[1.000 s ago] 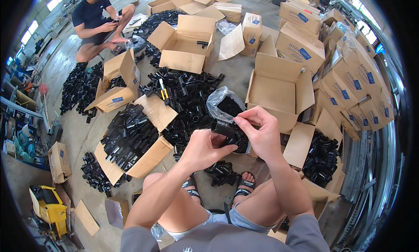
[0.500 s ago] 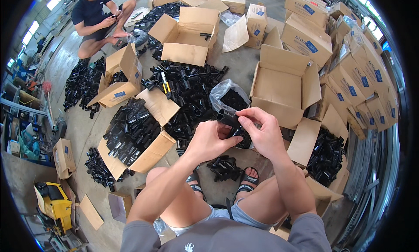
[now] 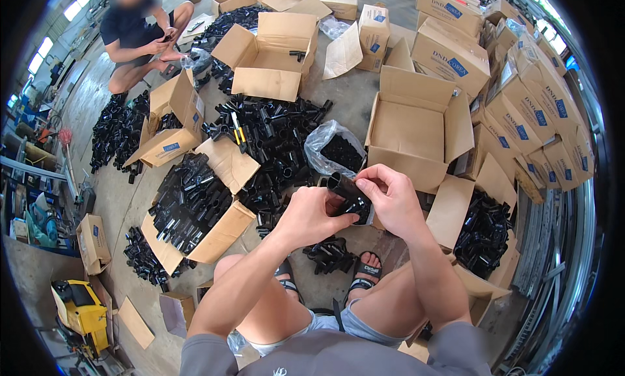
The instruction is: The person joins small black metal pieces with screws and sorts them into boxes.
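Observation:
In front of me a short black pipe fitting (image 3: 347, 188) is held tilted, its round open end facing up and away. My left hand (image 3: 314, 214) is closed around its lower left side. The fingertips of my right hand (image 3: 389, 192) pinch at its right edge; whether a small part sits between them is hidden. Just beyond lies a clear plastic bag (image 3: 315, 156) with small black pieces (image 3: 343, 153) in it. Left of the bag is a heap of black pipe fittings (image 3: 277, 132), with a yellow-handled tool (image 3: 238, 130) on top.
An open carton (image 3: 409, 125) stands right of the bag; another open carton (image 3: 267, 83) stands farther off. Black fittings fill a carton (image 3: 218, 229) at left and one (image 3: 500, 262) at right. Closed cartons (image 3: 530, 115) are stacked at far right. Another person (image 3: 133, 34) sits at upper left.
The view has shifted slightly. The fitting's open end has tipped more toward the camera, and both hands have stayed at it.

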A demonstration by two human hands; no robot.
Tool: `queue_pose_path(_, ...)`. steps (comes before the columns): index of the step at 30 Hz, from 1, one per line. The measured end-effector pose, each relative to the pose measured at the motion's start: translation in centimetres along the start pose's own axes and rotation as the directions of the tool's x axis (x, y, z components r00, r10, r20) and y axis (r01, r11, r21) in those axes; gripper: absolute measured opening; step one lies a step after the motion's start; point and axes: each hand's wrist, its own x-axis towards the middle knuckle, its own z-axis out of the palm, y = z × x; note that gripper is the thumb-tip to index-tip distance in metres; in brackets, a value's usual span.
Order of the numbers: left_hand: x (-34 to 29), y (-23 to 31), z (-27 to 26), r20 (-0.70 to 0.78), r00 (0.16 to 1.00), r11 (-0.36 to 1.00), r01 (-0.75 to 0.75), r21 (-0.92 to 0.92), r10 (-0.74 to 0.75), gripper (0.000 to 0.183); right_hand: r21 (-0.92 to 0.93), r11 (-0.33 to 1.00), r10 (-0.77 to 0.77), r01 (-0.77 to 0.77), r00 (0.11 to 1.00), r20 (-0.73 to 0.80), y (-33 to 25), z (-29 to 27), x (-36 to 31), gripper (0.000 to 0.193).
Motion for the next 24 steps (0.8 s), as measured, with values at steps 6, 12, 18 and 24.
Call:
queue_pose_path(6, 0.2, -0.2, -0.1, 0.053, 0.999, 0.993, 0.013, -0.113, -0.007, 0.037, -0.029, 1.000, 0.010, -0.010, 1.000, 0.004, -0.5, -0.1, -0.2, 0.016)
queue_pose_path(12, 0.3, -1.8, 0.5, -0.017, 0.998, 0.984, 0.052, -0.173, -0.055, 0.038, -0.013, 1.000, -0.008, 0.010, 0.994, 0.113, -0.2, 0.1, -0.7, 0.028)
queue_pose_path(18, 0.4, -0.4, 0.4, -0.071, 0.988, 0.990, 0.137, -0.026, -0.138, 0.039, -0.069, 0.998, 0.010, -0.004, 0.996, 0.091, 1.6, 1.9, -0.3, 0.042)
queue_pose_path(24, -0.4, -0.3, -0.2, 0.021, 0.991, 0.952, 0.129, -0.276, -0.128, 0.045, 0.233, 0.959, 0.128, -0.161, 0.981, 0.148, 1.5, 1.4, -0.3, 0.031)
